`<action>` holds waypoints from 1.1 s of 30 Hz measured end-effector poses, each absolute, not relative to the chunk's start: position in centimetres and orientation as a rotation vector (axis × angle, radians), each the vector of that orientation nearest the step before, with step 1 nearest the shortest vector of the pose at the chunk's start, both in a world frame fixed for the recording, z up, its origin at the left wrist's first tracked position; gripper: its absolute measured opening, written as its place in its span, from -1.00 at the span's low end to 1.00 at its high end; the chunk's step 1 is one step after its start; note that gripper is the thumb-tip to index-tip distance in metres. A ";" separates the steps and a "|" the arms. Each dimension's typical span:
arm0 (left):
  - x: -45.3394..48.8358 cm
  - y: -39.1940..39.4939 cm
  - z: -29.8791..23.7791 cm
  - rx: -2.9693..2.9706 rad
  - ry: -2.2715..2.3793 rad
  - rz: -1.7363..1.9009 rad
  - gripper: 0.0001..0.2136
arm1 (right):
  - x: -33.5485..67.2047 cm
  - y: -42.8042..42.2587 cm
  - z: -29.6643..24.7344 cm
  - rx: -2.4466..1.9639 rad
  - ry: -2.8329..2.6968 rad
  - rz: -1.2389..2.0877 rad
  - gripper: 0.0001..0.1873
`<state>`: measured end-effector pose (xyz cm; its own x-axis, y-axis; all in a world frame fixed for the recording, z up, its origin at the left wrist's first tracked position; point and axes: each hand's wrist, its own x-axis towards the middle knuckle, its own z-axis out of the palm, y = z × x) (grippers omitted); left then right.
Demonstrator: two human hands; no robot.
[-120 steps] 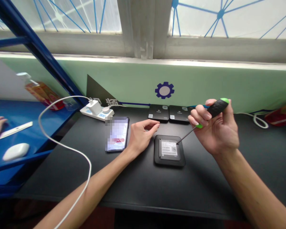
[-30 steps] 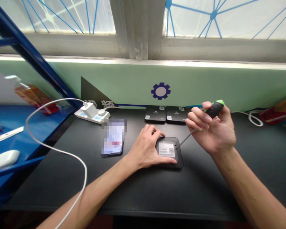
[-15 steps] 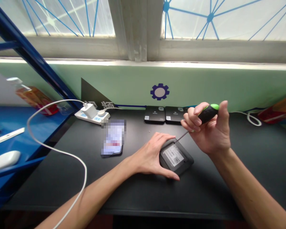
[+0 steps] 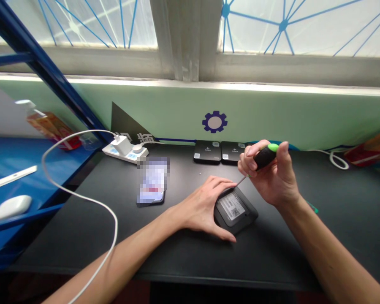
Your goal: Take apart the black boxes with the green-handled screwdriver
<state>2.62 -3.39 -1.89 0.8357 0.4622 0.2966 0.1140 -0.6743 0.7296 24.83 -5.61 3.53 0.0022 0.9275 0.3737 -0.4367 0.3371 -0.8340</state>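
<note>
A small black set-top box (image 4: 247,212) lies label side up on the dark table (image 4: 183,253). My left hand (image 4: 202,209) is closed around its left side, thumb at the near edge and fingers at the far one. In my right hand (image 4: 278,181) is a screwdriver (image 4: 266,158) with a black and green handle, held at a slant. Its thin shaft runs down to the box's far edge, near my left fingertips. Whether the tip sits in a hole or on a screw, I cannot tell.
Two more black boxes (image 4: 207,152) stand at the table's back. To the left are a phone (image 4: 153,181) and a white power strip (image 4: 124,154) with a trailing cable (image 4: 114,228). A green item (image 4: 313,207) lies partly behind my right forearm.
My right hand and the screwdriver have shifted left and slightly down, with less shaft showing. The green item now shows beside my forearm. My left hand still holds the box.
</note>
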 end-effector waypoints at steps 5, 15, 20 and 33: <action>2.8 -3.2 -2.2 2.239 0.355 0.606 0.27 | 25.1 -5.7 3.7 -0.601 -1.070 1.145 -0.60; 2.8 -3.1 -2.3 2.214 0.336 0.557 0.32 | 24.4 -6.3 4.2 -0.601 -1.098 1.229 -0.47; 2.4 -3.0 -2.2 2.230 0.329 0.517 0.31 | 24.6 -6.2 4.2 -0.605 -1.157 1.200 -0.64; 1.8 -2.7 -1.7 2.190 0.323 0.486 0.30 | 25.1 -6.2 4.3 -0.616 -1.160 1.226 -0.63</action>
<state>1.80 -2.70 -1.72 0.8911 0.3908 0.2308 0.0611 -0.6073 0.7921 25.05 -6.19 4.33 -0.0803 0.9361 0.3424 -0.3941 0.2857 -0.8735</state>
